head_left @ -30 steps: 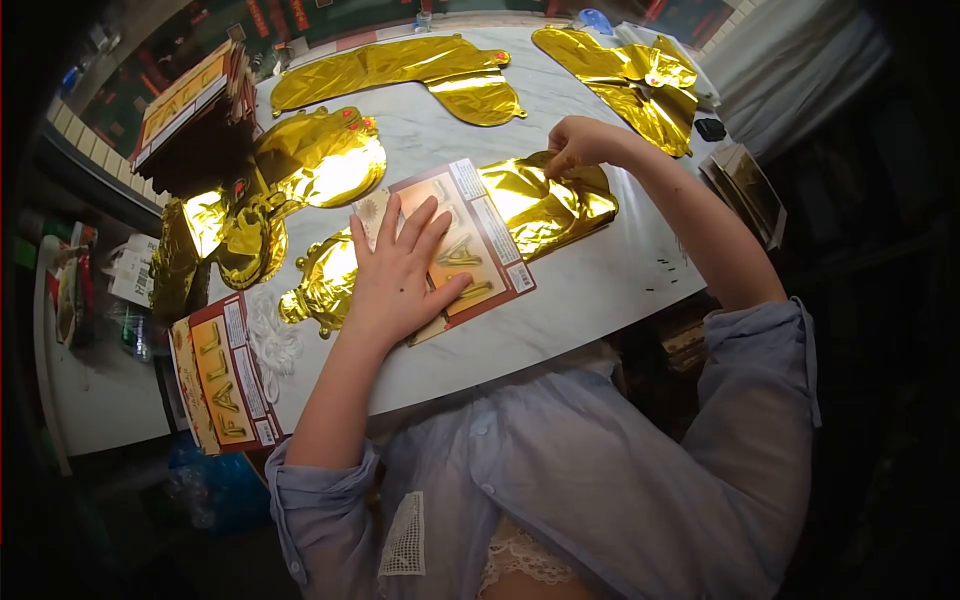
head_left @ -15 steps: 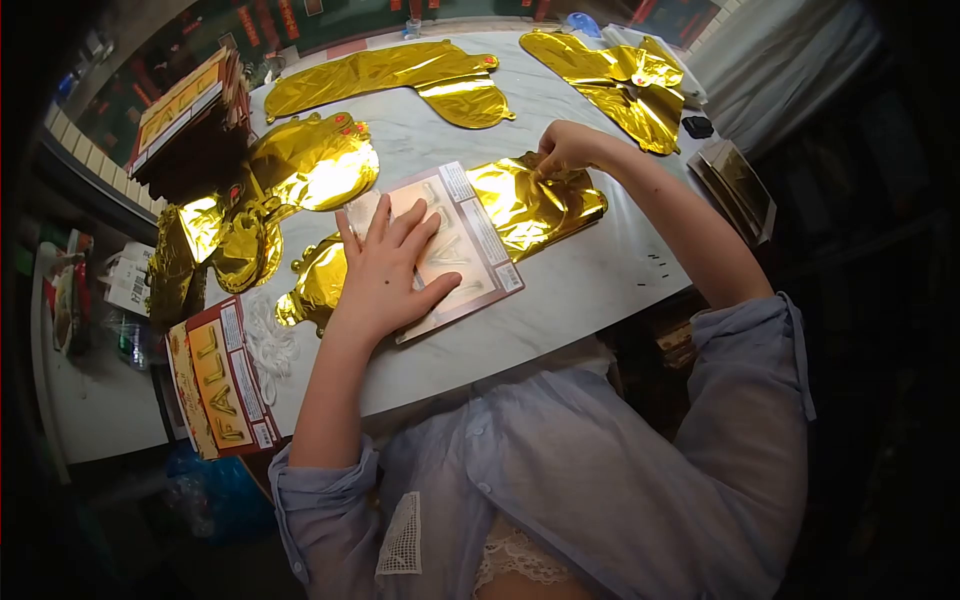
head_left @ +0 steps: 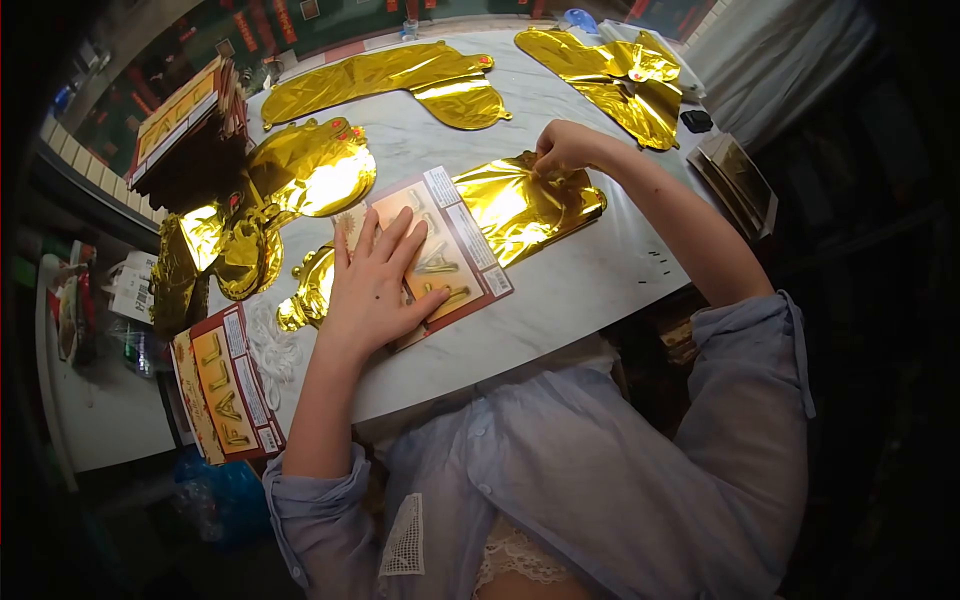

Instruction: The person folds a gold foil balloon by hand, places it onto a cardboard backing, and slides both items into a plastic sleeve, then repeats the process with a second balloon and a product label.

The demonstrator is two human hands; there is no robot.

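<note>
My left hand (head_left: 375, 290) lies flat with spread fingers on a printed card package (head_left: 458, 230), pressing it against a gold foil balloon (head_left: 510, 205). The balloon passes beneath the card and sticks out on both sides of it. At the balloon's right end, my right hand (head_left: 566, 152) is closed in a pinch on the foil, which creases toward the fingers. The lettering on the card is partly covered by my left hand.
More flat gold foil balloons (head_left: 385, 82) lie across the marble-patterned table (head_left: 590, 300). A tall stack of cards (head_left: 185, 130) stands at the back left. Near the left edge are a "FALL" card (head_left: 225, 385) and white string (head_left: 272, 345). Several packages (head_left: 735, 180) sit at the right edge.
My left hand and the card have slid slightly left, baring more of the balloon at the right. The glare on the card has faded. My right hand keeps its pinch with hardly any movement.
</note>
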